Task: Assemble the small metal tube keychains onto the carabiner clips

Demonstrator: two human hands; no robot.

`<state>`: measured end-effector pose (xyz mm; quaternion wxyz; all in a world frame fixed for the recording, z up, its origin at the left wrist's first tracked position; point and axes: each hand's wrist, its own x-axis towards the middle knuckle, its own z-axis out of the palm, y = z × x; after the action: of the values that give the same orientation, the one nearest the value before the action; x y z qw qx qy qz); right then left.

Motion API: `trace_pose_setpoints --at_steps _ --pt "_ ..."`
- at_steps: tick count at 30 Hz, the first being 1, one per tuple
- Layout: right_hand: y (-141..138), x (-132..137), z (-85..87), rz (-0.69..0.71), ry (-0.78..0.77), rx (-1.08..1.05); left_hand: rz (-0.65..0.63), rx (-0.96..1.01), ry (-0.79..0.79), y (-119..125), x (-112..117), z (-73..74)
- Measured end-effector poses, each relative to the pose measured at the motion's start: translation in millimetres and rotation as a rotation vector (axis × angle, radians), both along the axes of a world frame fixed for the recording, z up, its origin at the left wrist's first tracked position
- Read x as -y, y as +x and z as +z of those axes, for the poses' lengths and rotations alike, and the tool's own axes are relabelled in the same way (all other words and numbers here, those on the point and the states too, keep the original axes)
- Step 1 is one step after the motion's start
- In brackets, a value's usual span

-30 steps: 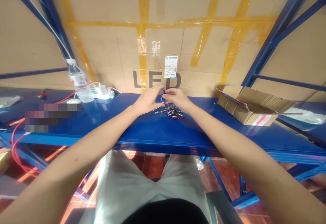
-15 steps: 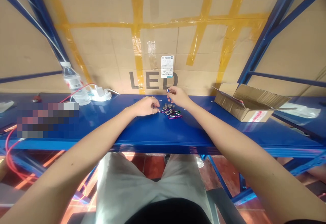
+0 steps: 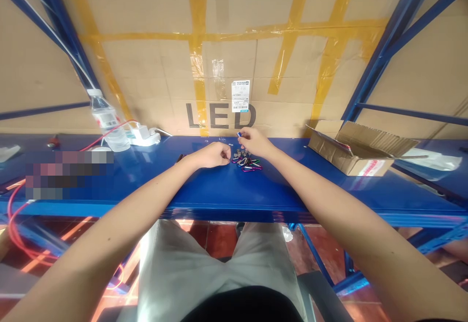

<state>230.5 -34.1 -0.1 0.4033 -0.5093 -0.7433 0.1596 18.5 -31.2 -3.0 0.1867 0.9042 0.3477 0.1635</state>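
Note:
My right hand [image 3: 253, 141] is closed in a pinch on a small blue piece [image 3: 239, 134], held just above the far part of the blue tabletop [image 3: 219, 185]. Too little of that piece shows to tell its kind. To its left, my left hand [image 3: 218, 154] rests low over the table with curled fingers; whatever they grip is hidden. Between and just in front of the hands lies a pile of coloured carabiners [image 3: 249, 164], purple, green and silver among them. Small metallic pieces [image 3: 239, 153] lie right behind the pile, partly covered by my right hand.
An open cardboard box [image 3: 360, 153] stands at the right. At the left are a water bottle [image 3: 106, 119], a white power strip [image 3: 144, 137] and a blurred-out patch with red cables. A large cardboard sheet [image 3: 153, 78] marked LED closes off the back.
My left hand has shifted slightly right and its fingers have curled tighter. My right hand has moved a little left and down, still pinching the blue piece.

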Motion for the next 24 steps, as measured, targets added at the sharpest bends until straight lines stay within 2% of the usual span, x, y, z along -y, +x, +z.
trace_pose_setpoints --at_steps 7,18,21,24 --pt "1 -1 -0.7 -0.011 0.01 0.015 -0.039 -0.076 0.126 -1 4 5.5" --pt "2 -2 -0.6 -0.009 0.032 0.035 -0.05 -0.073 0.176 0 -2 -1.4" --pt "4 -5 -2.4 0.024 0.039 0.031 -0.009 -0.009 0.168 -2 -1 0.9" --pt "6 -9 -5.6 0.114 0.055 0.027 0.054 0.159 0.206 -3 -2 3.7"
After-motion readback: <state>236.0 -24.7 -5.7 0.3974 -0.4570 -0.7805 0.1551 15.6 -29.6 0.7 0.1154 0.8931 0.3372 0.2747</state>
